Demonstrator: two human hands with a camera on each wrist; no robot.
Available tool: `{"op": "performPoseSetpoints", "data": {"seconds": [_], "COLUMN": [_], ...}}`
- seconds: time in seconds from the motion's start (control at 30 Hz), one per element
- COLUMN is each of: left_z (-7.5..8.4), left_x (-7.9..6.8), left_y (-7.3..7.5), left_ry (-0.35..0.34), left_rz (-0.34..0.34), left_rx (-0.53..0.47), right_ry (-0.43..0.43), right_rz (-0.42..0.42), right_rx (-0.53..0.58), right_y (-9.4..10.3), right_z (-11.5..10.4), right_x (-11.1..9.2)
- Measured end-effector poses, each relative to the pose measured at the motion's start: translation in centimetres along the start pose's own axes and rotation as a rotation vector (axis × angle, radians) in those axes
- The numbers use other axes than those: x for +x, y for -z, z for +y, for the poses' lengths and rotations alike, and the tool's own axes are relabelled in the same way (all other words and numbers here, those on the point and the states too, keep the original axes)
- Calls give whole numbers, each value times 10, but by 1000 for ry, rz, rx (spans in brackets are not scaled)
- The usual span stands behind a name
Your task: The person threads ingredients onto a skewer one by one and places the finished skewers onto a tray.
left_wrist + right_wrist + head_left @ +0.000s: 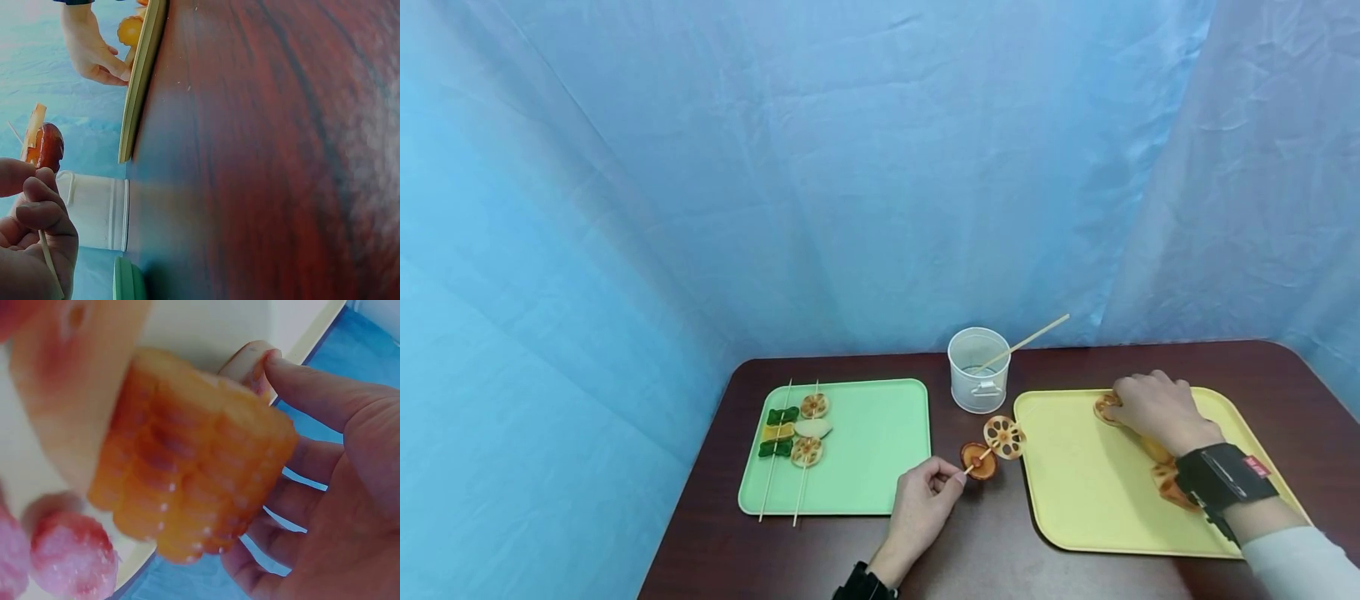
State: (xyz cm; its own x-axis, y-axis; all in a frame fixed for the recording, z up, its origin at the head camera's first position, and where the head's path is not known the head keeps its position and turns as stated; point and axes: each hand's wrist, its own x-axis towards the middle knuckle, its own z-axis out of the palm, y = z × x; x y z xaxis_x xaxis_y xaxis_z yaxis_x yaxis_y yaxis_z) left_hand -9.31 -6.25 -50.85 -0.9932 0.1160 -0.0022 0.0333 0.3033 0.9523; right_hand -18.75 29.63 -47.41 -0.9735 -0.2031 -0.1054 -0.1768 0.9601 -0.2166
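Our left hand (922,506) is pinching the skewer (988,452) below its mushroom (974,455), beside the yellow tray (1086,492); our right hand (1161,412) is touching a lotus slice (1105,408) there, pinch unclear. We're judging the slice light, stiff, best taken by its rim.

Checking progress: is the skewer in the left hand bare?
No, the skewer carries a round brown piece and a lotus root slice.
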Motion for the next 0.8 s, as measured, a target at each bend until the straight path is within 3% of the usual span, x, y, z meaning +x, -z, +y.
{"op": "performPoseSetpoints", "data": {"seconds": [0.17,0.67,0.8], "left_z": [0,1,1], "left_x": [-1,-1,0], "left_y": [0,1,1], "left_ry": [3,14,10], "left_rz": [-3,-11,-10], "left_rx": [-3,3,-2], "right_ry": [18,146,177], "right_rz": [5,181,185], "right_rx": [21,57,101], "right_y": [-2,-11,-9], "right_z": [-4,-10,-14], "right_x": [-1,-1,-2]}}
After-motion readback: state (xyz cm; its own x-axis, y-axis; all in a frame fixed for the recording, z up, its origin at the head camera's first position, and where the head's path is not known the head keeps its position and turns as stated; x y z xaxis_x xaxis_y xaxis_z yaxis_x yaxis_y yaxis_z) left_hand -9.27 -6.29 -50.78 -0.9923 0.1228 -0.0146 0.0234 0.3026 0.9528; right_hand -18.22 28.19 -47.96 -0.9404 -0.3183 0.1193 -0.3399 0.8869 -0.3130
